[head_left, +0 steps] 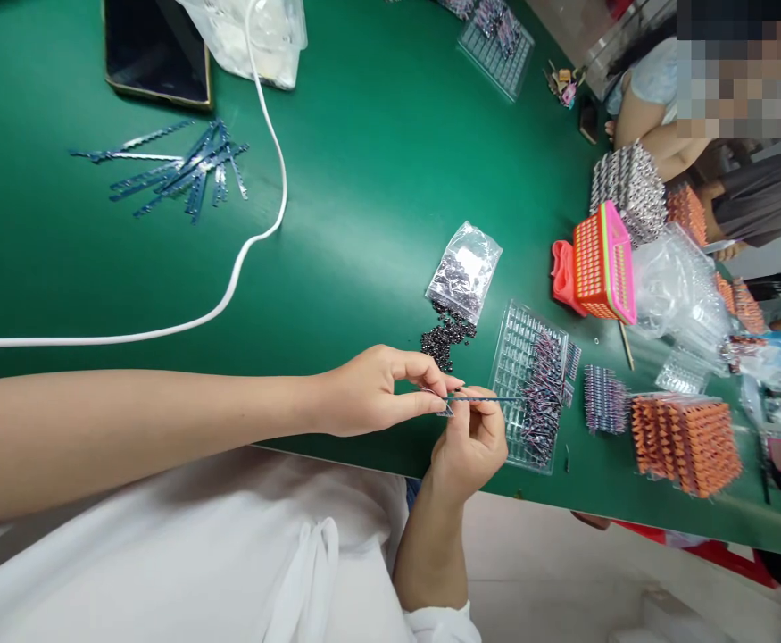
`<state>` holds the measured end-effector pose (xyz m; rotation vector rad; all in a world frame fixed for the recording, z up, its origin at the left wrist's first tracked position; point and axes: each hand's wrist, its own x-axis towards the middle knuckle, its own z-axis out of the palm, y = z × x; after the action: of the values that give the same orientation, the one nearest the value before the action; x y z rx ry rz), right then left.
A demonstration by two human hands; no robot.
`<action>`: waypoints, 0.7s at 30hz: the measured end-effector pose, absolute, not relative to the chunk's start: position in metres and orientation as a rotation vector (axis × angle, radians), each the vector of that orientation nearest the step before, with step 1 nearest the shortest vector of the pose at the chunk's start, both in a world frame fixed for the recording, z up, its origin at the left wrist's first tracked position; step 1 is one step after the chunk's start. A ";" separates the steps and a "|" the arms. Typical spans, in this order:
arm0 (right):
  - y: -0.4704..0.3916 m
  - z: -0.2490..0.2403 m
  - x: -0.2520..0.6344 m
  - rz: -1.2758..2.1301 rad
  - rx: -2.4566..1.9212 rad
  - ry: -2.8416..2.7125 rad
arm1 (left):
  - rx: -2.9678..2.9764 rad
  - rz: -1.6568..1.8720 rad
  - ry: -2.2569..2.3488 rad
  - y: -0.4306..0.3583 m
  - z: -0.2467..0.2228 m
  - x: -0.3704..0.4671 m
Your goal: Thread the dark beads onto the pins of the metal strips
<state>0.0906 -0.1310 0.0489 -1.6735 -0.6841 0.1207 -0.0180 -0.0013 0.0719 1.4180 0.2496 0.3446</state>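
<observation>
My left hand (363,393) reaches in from the left, thumb and index finger pinched on one end of a thin dark blue strip (511,399). My right hand (470,451) pinches the same strip close to the left fingertips. A small piece shows under the left thumb, too small to name. The strip's free end points right, over a clear plastic tray (509,357) holding many thin dark, pinkish pieces (543,402). Just beyond my fingers lies a heap of small dark beads (444,339), beside a clear bag (465,268) of similar beads.
Blue notched strips (189,170) lie near a phone (157,49) and a white cable (283,179). Rightward are an orange basket (594,268), stacked orange pieces (685,442) and a purplish stack (605,399). Another tray (497,49) and a person (658,98) are farther off.
</observation>
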 end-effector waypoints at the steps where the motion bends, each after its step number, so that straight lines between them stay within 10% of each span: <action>1: -0.131 0.048 0.090 0.097 -1.676 -0.694 | 1.422 0.345 0.249 -0.001 0.072 -0.018; 21: -0.145 0.057 0.110 -0.399 -1.892 -1.411 | 1.171 0.266 0.326 -0.001 0.073 -0.014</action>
<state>0.1100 -0.1449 0.0572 -1.8919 -1.4113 -0.3991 -0.0143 -0.0013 0.0734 1.1710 0.3256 0.2659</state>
